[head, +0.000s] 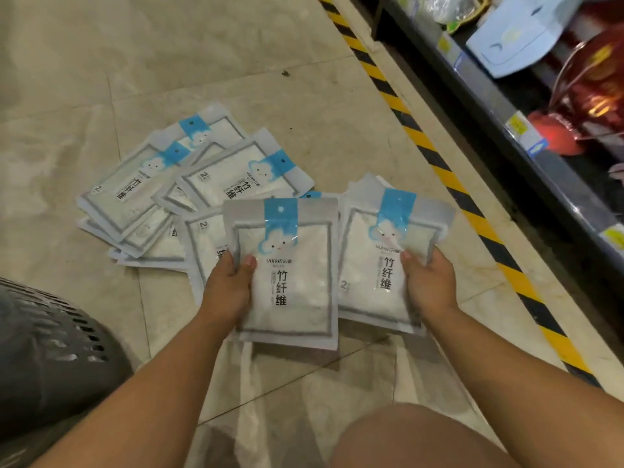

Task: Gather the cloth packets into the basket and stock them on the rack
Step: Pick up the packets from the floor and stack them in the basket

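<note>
1 cloth packet (297, 292) is gripped upright by the left hand (229, 285) and a matching packet (368, 265) by the right hand (429, 282), thumbs pressed on the fronts. Behind them, a loose pile of packets (162, 187) is spread on the tiled floor (236, 62), between the grey basket (50, 349) and the rack (506, 130). Each packet is marked with a blue header strip and cloud.

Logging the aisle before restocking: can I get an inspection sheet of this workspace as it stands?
Surface: beige tiled floor.
Job's things: loose pile of cloth packets on the floor; dark perforated basket at lower left, inside not visible.
Clutter: small dark speck on the floor.
Grippers: left hand grips the left packet, thumb on its front; right hand grips the right packet beside it.
Cables: nothing seen.
Surroundings: stocked rack at right; yellow-black striped tape along its base.
</note>
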